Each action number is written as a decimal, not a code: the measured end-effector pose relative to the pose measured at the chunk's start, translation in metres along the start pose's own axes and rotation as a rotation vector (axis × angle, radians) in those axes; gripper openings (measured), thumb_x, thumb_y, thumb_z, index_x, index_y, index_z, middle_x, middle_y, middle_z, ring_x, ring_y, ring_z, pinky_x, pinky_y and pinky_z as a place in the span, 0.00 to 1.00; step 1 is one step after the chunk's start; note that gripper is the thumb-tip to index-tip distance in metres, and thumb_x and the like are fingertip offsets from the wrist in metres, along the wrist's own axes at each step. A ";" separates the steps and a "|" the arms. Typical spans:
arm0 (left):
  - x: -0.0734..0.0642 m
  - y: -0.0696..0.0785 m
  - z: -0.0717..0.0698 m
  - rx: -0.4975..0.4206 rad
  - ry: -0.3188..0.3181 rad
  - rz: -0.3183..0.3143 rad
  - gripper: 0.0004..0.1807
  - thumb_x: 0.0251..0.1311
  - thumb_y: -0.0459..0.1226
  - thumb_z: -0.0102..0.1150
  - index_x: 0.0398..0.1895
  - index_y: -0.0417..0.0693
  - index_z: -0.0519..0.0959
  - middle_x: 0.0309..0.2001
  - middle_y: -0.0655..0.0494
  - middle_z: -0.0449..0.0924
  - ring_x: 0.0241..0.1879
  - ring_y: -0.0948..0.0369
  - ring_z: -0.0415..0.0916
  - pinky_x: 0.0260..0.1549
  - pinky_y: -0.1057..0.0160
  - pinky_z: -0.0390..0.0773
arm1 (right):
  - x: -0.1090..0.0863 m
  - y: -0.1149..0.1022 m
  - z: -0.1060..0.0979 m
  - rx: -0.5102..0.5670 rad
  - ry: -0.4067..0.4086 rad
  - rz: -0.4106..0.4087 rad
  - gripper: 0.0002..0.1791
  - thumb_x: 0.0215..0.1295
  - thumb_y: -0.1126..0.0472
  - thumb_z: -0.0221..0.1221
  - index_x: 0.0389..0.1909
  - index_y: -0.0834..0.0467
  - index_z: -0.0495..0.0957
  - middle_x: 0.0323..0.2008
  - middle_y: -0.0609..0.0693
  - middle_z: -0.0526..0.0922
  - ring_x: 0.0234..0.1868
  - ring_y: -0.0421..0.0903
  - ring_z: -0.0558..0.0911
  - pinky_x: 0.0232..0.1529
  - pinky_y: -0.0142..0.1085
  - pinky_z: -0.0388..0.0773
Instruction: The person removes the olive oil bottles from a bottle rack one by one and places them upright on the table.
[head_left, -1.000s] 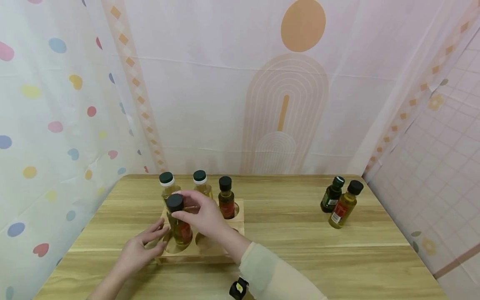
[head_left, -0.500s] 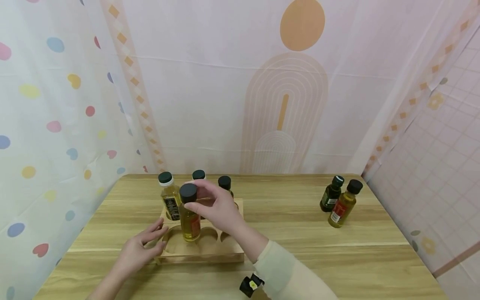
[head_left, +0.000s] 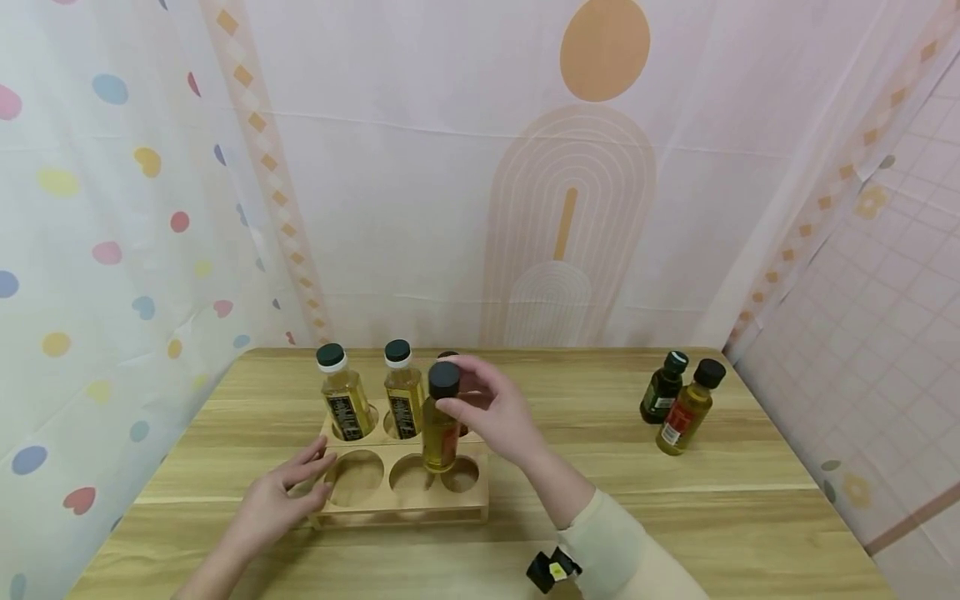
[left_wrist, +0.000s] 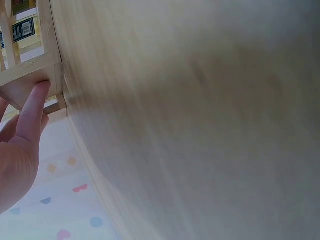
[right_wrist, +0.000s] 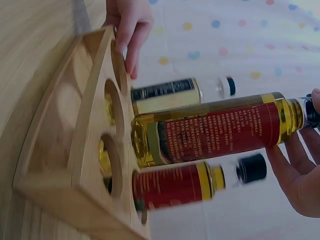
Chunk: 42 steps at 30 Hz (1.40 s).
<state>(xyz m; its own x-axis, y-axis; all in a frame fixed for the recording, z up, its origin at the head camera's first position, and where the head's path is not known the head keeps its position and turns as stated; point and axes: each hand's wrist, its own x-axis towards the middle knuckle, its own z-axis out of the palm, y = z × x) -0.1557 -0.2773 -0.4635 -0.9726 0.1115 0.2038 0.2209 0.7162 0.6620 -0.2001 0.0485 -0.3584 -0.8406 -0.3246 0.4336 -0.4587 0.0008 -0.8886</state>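
Observation:
My right hand (head_left: 498, 417) pinches an oil bottle (head_left: 439, 437) near its black cap. The bottle, red-labelled with yellow oil, hangs nearly upright above the front row of a two-tier wooden bottle rack (head_left: 397, 503). In the right wrist view its base is clear of the holes. My left hand (head_left: 281, 493) touches the rack's left end with extended fingers; in the left wrist view one finger (left_wrist: 34, 107) presses the end panel. Two green-capped oil bottles, one left (head_left: 346, 400) and one middle (head_left: 405, 400), stand in the back row. A red-labelled bottle (right_wrist: 172, 186) occupies the back right hole.
On the wooden table (head_left: 585, 483), a dark green bottle (head_left: 663, 392) and a red-labelled oil bottle (head_left: 686, 414) stand close together at the far right. A patterned curtain (head_left: 420, 208) hangs behind the table. Three round holes show in the rack's front tier.
My right hand has lifted the red-labelled bottle out of the front left hole and carried it right, along the front row. My left hand has stayed at the rack's left end.

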 end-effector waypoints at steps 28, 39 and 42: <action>0.000 0.000 0.000 -0.015 -0.011 -0.002 0.24 0.60 0.40 0.69 0.58 0.42 0.81 0.70 0.49 0.67 0.66 0.42 0.64 0.60 0.50 0.68 | -0.067 0.024 -0.115 -0.239 0.301 0.190 0.25 0.61 0.69 0.67 0.59 0.63 0.76 0.48 0.60 0.83 0.46 0.39 0.81 0.50 0.30 0.78; 0.000 -0.001 -0.001 -0.031 -0.018 0.012 0.24 0.60 0.39 0.69 0.58 0.41 0.80 0.70 0.49 0.66 0.66 0.42 0.64 0.60 0.56 0.67 | -0.099 0.032 -0.156 -0.321 0.428 0.174 0.22 0.64 0.68 0.65 0.59 0.64 0.76 0.44 0.42 0.84 0.43 0.32 0.81 0.45 0.23 0.77; 0.000 -0.001 -0.001 -0.033 -0.016 0.009 0.23 0.60 0.39 0.69 0.58 0.41 0.80 0.70 0.49 0.66 0.67 0.43 0.64 0.59 0.65 0.66 | -0.107 0.033 -0.167 -0.331 0.467 0.183 0.22 0.65 0.67 0.64 0.59 0.65 0.74 0.41 0.32 0.82 0.42 0.31 0.80 0.43 0.22 0.77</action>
<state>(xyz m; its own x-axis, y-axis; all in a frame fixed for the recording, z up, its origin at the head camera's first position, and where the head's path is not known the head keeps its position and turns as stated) -0.1556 -0.2788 -0.4638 -0.9717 0.1289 0.1982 0.2313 0.6920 0.6839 -0.1730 0.2415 -0.4091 -0.9175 0.1587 0.3648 -0.2972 0.3361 -0.8937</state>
